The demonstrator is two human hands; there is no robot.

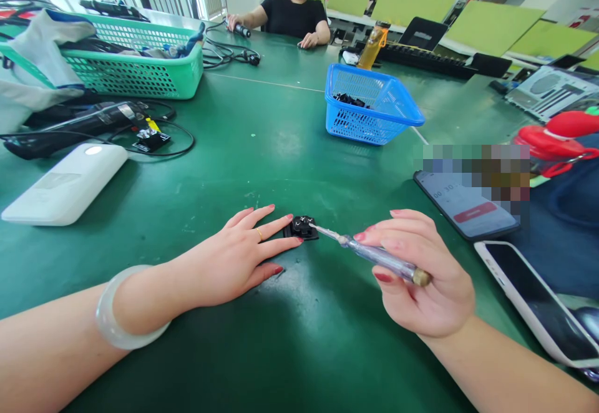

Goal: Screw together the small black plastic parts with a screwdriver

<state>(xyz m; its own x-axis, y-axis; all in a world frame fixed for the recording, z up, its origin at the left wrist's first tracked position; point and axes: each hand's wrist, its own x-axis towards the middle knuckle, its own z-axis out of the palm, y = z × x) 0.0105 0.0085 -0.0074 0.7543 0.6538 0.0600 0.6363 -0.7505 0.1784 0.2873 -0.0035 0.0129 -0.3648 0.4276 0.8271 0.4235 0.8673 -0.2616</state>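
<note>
A small black plastic part (304,227) lies on the green table in front of me, with light marks on its top face. My left hand (236,254) is spread flat on the table, and its fingertips rest against the left and near sides of that part. In my right hand (421,269) a slim pen-like tool (381,258) is pinched between thumb and fingers. The tool has a clear purplish handle, a brass-coloured end and a thin pale tip, which points left and meets the top of the black part. What kind of tool it is cannot be made out.
A blue basket (374,113) with small black pieces stands ahead. At left are a green basket (135,73), cables and a white power bank (65,182). Two phones, one dark (468,204) and one white (538,301), lie at right. Across the table sits a person (294,17).
</note>
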